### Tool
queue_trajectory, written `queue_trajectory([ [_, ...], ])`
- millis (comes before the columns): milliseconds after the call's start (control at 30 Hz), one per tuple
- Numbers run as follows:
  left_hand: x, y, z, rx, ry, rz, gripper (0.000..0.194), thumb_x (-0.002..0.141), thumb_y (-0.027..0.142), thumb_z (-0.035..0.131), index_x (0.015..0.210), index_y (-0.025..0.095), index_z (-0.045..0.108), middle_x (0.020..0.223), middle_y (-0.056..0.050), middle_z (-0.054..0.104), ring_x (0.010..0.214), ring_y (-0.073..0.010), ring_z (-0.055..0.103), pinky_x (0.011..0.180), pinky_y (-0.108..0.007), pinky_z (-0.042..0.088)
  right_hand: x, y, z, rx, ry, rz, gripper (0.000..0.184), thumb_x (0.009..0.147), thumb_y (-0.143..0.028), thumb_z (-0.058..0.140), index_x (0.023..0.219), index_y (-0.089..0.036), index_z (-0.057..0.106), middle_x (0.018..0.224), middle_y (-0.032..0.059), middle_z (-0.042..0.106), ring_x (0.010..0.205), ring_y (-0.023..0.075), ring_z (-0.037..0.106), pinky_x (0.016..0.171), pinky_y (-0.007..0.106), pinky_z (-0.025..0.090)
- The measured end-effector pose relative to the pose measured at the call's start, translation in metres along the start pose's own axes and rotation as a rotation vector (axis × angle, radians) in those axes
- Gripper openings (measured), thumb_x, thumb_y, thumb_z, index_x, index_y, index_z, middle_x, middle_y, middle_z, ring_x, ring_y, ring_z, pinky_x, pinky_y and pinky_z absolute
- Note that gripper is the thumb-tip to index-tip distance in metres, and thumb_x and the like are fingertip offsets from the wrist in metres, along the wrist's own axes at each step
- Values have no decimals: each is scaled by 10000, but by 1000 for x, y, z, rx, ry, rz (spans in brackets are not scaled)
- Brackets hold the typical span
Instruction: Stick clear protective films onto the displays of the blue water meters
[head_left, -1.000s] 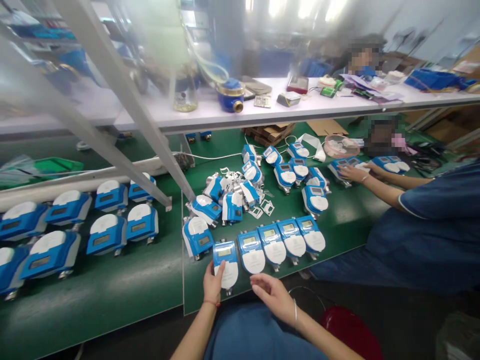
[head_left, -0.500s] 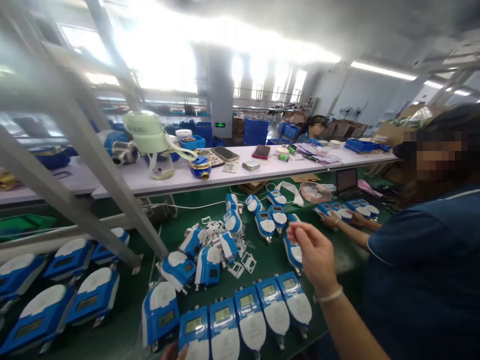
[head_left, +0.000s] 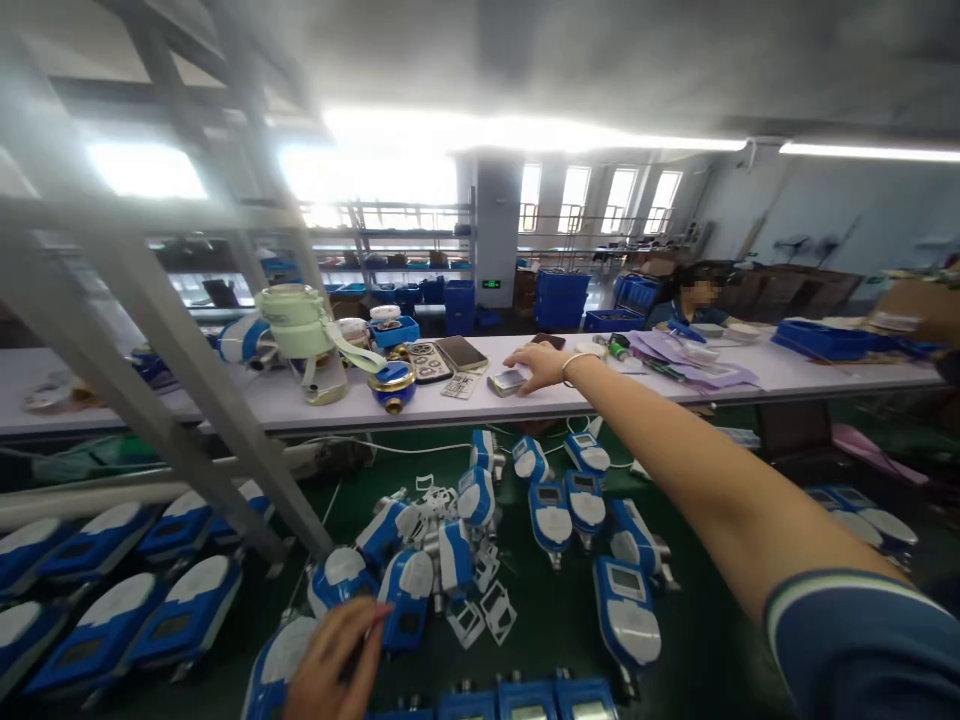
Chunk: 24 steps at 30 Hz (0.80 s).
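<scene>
My right hand [head_left: 538, 366] reaches over the white shelf, thumb and fingers apart around the edges of a small pale, flat pack [head_left: 508, 381]. Whether it presses on the pack is hard to tell. Low on the left, my left hand [head_left: 337, 655] has its fingers bent and apart with nothing visible in them. Its fingertips are close to a blue and white meter [head_left: 407, 600]; contact is unclear. Other meters lie around a heap of white plastic frames [head_left: 496, 610]. At the bottom edge stands a row of meters [head_left: 525, 700], mostly cut off.
A grey metal post [head_left: 247, 440] slants down on the left, before more meters [head_left: 180, 610]. On the shelf [head_left: 420, 400] are a pale green bottle [head_left: 292, 330], a brass-and-blue meter body [head_left: 392, 385], phones [head_left: 461, 352] and purple papers [head_left: 675, 358]. Another person [head_left: 694, 300] sits beyond.
My right hand has gone from above the bench forward to the pack on the shelf. My left hand has come up from the front row. The view has turned right and tilted up.
</scene>
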<state>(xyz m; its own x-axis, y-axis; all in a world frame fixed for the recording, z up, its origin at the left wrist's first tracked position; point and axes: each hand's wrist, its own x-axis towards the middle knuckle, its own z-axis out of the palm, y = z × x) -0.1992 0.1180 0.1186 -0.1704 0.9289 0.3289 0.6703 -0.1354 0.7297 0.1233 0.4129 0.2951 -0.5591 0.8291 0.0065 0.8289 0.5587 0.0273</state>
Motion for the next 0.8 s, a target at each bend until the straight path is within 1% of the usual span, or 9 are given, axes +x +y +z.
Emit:
queue_trajectory([
  [33,30,29,7,36,-111,106,260,848,351,499,933,256,724,999,-50,723,965,-236,673,863,-346,556,4,3,-1,-22,-34,-31,589,709,-496,735,1198,-185,627,1265,141,609,1182,338,519,977,468,361],
  [67,62,58,16,99,-154,178,258,856,307,488,931,219,719,981,-64,721,952,-224,669,875,-339,544,6,5,-2,-41,-60,-57,597,691,-493,747,1195,-193,635,1250,140,621,1167,342,530,960,448,370],
  [100,95,86,26,192,-216,198,259,881,257,464,965,196,703,1014,-69,711,978,-205,655,897,-327,525,9,6,-3,-59,-80,-76,601,683,-490,751,1196,-198,637,1238,138,627,1156,344,537,949,436,373],
  [167,158,133,49,243,-237,201,237,917,251,464,971,192,687,980,-53,708,929,-175,656,883,-315,517,12,8,-4,-91,-103,-101,628,684,-490,745,1224,-192,620,1242,144,619,1161,352,531,945,436,369],
  [233,210,165,74,301,-262,172,215,928,308,505,977,172,664,996,-51,692,937,-179,648,886,-370,514,15,9,-4,-116,-121,-120,656,696,-495,733,1253,-178,594,1259,153,601,1178,352,518,951,450,364],
  [333,259,186,102,402,-312,92,271,905,358,573,1076,153,614,1097,-72,646,966,-198,633,850,-421,526,20,10,-2,-134,-153,-157,608,735,-491,705,1248,-187,586,1253,128,602,1183,322,516,959,477,366],
  [400,276,189,112,456,-348,48,294,899,349,585,1123,159,594,1138,-78,626,982,-205,627,842,-420,531,24,12,-1,-131,-163,-184,558,753,-481,695,1222,-194,599,1242,110,611,1171,302,526,960,487,371],
  [500,285,188,117,511,-388,21,312,899,342,585,1152,160,580,1162,-83,613,994,-211,622,840,-419,534,27,15,1,-106,-148,-208,507,730,-471,713,1166,-221,647,1219,92,637,1150,301,549,947,454,377],
  [800,270,176,111,591,-321,39,313,906,350,572,1153,158,578,1155,-83,615,988,-209,623,840,-426,533,24,27,-1,-20,-111,-190,542,652,-502,755,1140,-278,683,1164,51,685,1088,295,595,903,367,393],
])
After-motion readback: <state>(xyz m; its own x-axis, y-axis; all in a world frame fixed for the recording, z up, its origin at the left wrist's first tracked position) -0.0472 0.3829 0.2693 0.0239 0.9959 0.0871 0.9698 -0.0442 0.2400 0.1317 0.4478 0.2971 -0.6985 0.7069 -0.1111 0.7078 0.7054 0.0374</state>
